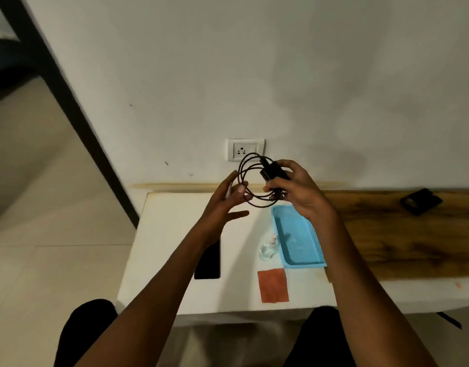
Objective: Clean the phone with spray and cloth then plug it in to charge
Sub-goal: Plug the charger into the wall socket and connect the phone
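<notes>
Cloth: one orange-red cloth (273, 285) lies flat nearest me on the white table (164, 229), touching nothing; I read it as set down, so the wiping looks finished, though I cannot see how clean the screen is.
Phone: one dark phone (208, 263) lies flat on the table to the left of the cloth, partly under my left forearm; no cable reaches it yet.
Spray: one small clear spray bottle (267, 249) stands upright just beside the near left corner of the tray.
Tray: one light blue tray (297, 242), nothing visible in it.
Left hand: my left hand (222, 205) is held over the table with fingers mostly straight and spread, the fingertips hooked into the cable loops (250, 181); one coil of several turns, the free plug end not made out.
Right hand: my right hand (294, 192) is curled round one black charger block (273, 172).
Socket: one white wall socket (245, 149) just behind the coil, nothing plugged in.
Far right: one dark object (421, 201) on the wooden top, too unclear to name.
Left to do: uncoil, plug the block into the socket, connect the phone.
</notes>
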